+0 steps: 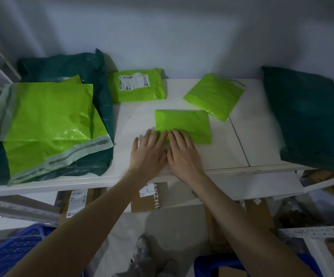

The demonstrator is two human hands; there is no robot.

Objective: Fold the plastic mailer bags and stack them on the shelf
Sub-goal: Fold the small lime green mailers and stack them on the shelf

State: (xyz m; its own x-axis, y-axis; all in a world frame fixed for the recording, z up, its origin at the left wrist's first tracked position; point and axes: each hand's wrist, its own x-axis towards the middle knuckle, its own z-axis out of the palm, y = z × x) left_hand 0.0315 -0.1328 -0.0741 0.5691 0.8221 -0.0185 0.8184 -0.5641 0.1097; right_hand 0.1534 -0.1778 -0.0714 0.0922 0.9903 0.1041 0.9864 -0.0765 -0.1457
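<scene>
A folded lime-green mailer bag (186,122) lies flat in the middle of the white shelf (240,140). My left hand (149,151) and my right hand (183,150) lie side by side, fingers straight, pressing its near-left corner. Another folded green bag (215,95) lies tilted behind it to the right. A third green bag with a white shipping label (137,84) lies at the back centre. Unfolded lime-green bags (48,114) are piled at the left on a dark green bag (100,76).
A large dark green bag (310,118) covers the shelf's right end. Cardboard boxes (148,198) sit on the lower shelf under my arms. Blue plastic crates (12,250) stand on the floor at the lower left and lower right. A wall rises right behind the shelf.
</scene>
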